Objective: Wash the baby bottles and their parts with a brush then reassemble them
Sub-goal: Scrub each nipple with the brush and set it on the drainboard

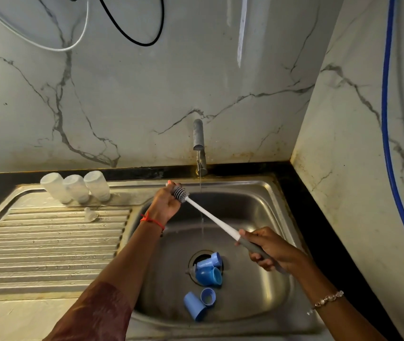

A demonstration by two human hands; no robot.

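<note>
i held the brush slanted across the sink, head up at 11 o'clock beside the stream from the tap, to wet it, i judge. my right hand gripped the handle at 4 o'clock, wrist low. my left hand curled round the head, arm outstretched. bottles drained upside down at 10 o'clock, and caps lay in the sink at 6 o'clock.
</note>
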